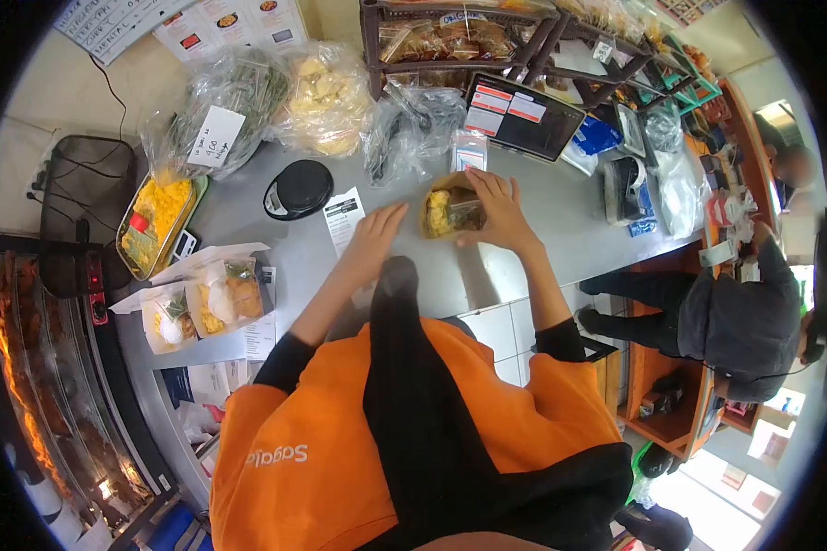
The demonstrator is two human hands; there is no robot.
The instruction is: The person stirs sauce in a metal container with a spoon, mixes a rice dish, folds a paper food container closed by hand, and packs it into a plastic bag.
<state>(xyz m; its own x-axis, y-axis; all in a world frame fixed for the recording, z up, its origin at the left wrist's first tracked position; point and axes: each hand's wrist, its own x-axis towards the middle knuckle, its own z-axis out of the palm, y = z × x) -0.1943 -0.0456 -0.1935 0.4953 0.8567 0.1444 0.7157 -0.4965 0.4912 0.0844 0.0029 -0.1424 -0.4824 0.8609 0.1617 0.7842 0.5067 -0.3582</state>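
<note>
A brown paper food box (426,217) stands open on the steel counter, with yellow food and a dark, clear-wrapped packet inside. My right hand (504,219) spans the box's right side, its thumb at the near edge and its fingers at the far edge. To the left of the box, my left hand (374,237) holds nothing; its fingers are stretched out above the counter near a printed receipt (342,217). Two more open food boxes (213,296) with yellow rice and other food sit at the left on the counter.
A tray of yellow rice (156,216), a round black lid-like object (301,188) and bulging plastic bags (320,101) line the back left. A tablet screen (522,115) stands behind the box. Another person (742,317) is at the right; a glowing grill (55,386) is left.
</note>
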